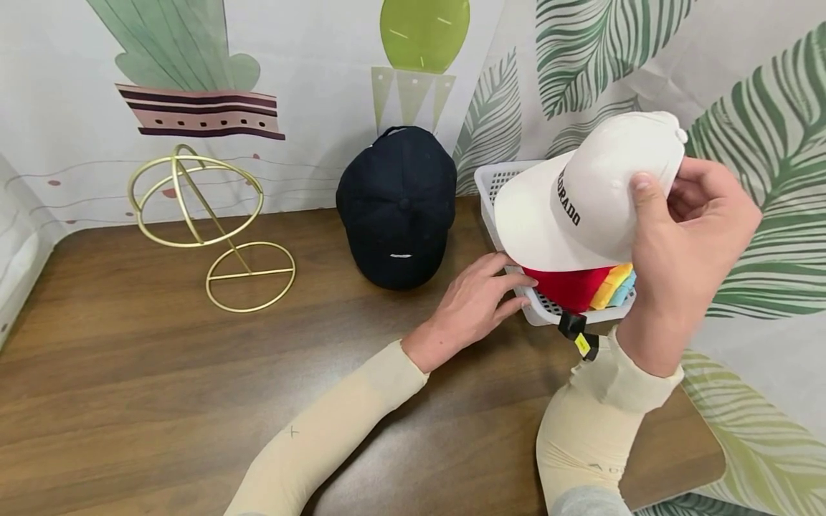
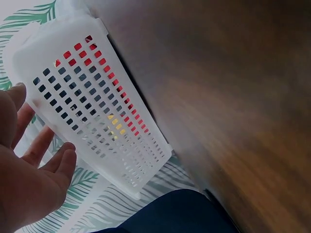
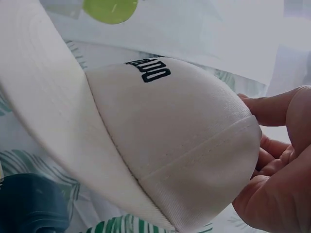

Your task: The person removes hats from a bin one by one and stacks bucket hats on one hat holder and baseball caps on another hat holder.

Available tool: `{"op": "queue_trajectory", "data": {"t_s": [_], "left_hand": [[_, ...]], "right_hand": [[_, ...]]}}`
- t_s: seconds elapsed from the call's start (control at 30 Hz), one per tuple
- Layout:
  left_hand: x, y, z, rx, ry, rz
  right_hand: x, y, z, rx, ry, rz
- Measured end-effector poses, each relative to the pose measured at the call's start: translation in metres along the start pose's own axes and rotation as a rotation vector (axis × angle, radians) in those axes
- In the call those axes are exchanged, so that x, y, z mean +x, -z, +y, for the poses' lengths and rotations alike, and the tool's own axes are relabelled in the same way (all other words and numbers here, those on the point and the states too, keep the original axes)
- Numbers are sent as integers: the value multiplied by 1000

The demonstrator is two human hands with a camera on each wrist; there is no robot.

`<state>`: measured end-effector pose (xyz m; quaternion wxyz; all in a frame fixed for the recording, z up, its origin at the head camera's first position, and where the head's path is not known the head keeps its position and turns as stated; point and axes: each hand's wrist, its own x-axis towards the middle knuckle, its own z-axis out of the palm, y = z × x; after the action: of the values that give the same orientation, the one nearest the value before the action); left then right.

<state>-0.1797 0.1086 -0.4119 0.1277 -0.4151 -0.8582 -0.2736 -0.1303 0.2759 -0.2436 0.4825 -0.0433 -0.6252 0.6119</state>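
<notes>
My right hand [image 1: 693, 236] grips a white baseball cap [image 1: 596, 190] by its rear edge, thumb on the outside and fingers curled behind. Dark lettering runs across the cap's front, and its brim points left over a white plastic basket [image 1: 538, 315]. My left hand [image 1: 471, 301] is at the basket's near left corner, its fingers loosely spread right at the rim. In the left wrist view its fingertips [image 2: 68, 148] lie beside the perforated basket wall [image 2: 90, 92]. Under the white cap, a red cap [image 1: 571, 287] shows in the basket, with yellow cloth [image 1: 609, 287] and light blue cloth [image 1: 622, 292] beside it.
A navy baseball cap [image 1: 400, 208] sits left of the basket, near the back of the wooden table [image 1: 161, 408]. Farther left stands a gold wire hat stand [image 1: 250, 274] with a tilted ring top. A leaf-printed cloth [image 1: 768, 236] hangs behind and to the right.
</notes>
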Motion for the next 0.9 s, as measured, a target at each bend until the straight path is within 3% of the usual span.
{"op": "queue_trajectory", "data": {"t_s": [0.53, 0.9], "left_hand": [[-2, 5, -3, 26, -19, -83], [-14, 34, -1, -9, -47, -25]], "right_hand": [[-15, -2, -24, 195, 4, 46], [-19, 1, -29, 231, 81, 37]]}}
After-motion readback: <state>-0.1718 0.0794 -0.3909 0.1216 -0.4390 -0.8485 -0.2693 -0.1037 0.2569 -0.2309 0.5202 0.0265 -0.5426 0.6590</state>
